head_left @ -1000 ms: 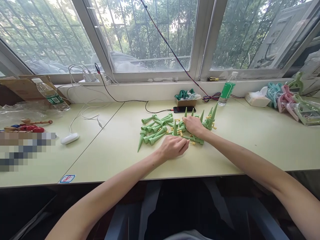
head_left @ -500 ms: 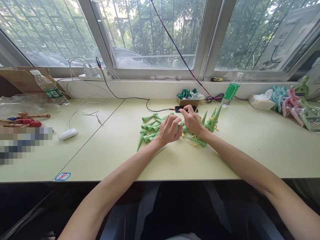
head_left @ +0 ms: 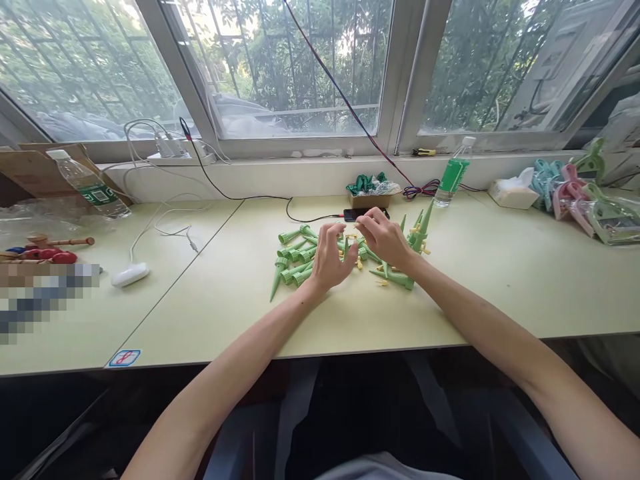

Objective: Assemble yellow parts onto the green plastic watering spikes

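My left hand (head_left: pixel 331 257) is over the middle of a heap of green plastic spikes (head_left: pixel 300 255), its thumb apart from its curled fingers. An upright green spike (head_left: pixel 346 248) shows between thumb and fingers; whether they touch it I cannot tell. Just to the right, my right hand (head_left: pixel 384 237) has its fingertips pinched together, facing the left hand; anything in them is too small to make out. Small yellow plastic pieces (head_left: pixel 359 265) lie among the spikes. Beyond the right hand, several spikes with yellow pieces on them (head_left: pixel 420 233) stand upright.
Behind the heap lie a black phone (head_left: pixel 353 215) on a cable and a small box of green wrappers (head_left: pixel 370 199). A water bottle (head_left: pixel 453 175), a tissue box (head_left: pixel 513 193) and plastic clips (head_left: pixel 570 193) stand to the right. At left are a white device (head_left: pixel 130 275) and another bottle (head_left: pixel 90 187).
My left hand has risen from the table front to the upright spike, and its fingers have spread. My right hand has drawn back from the spikes toward the left hand, fingertips pinched.
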The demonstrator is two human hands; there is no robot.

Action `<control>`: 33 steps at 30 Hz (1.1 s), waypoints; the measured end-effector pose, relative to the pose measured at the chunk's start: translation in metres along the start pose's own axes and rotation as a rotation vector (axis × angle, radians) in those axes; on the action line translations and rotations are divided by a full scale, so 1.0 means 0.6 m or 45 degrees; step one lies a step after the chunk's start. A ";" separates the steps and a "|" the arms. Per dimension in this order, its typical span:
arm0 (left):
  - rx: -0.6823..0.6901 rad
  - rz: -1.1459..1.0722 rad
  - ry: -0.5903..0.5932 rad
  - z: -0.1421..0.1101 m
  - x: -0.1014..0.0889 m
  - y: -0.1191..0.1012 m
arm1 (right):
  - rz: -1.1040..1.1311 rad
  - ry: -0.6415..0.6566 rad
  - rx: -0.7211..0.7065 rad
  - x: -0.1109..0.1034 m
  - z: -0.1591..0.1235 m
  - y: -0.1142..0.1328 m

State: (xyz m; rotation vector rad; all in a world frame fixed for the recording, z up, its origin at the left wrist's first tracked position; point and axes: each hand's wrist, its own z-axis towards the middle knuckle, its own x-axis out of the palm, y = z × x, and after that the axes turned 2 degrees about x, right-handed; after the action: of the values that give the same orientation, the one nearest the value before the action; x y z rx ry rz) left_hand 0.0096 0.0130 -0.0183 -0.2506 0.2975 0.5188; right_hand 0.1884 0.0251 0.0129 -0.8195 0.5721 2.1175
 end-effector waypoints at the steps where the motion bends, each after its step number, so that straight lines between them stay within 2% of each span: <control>1: -0.017 -0.001 0.000 0.000 0.001 0.000 | 0.005 0.007 0.012 -0.005 -0.001 0.006; 4: -0.052 -0.009 0.013 0.001 0.000 -0.001 | 0.035 0.017 0.036 -0.010 -0.006 0.023; 10: -0.010 -0.036 0.096 0.008 -0.011 -0.004 | 0.124 -0.002 0.000 0.002 -0.013 0.034; 17: -0.002 -0.019 0.040 0.009 -0.009 -0.005 | 0.305 -0.128 0.010 0.001 -0.018 0.039; 23: -0.024 -0.017 0.026 0.007 -0.005 0.000 | 0.397 -0.124 0.066 0.006 -0.020 0.036; 33: -0.097 -0.004 0.013 0.006 -0.001 0.006 | 0.432 -0.113 0.042 0.004 -0.017 0.034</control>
State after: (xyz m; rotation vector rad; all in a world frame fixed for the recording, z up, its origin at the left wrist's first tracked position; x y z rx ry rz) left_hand 0.0079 0.0171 -0.0151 -0.3276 0.2877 0.5266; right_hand 0.1747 0.0080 0.0069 -0.6406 0.7386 2.4304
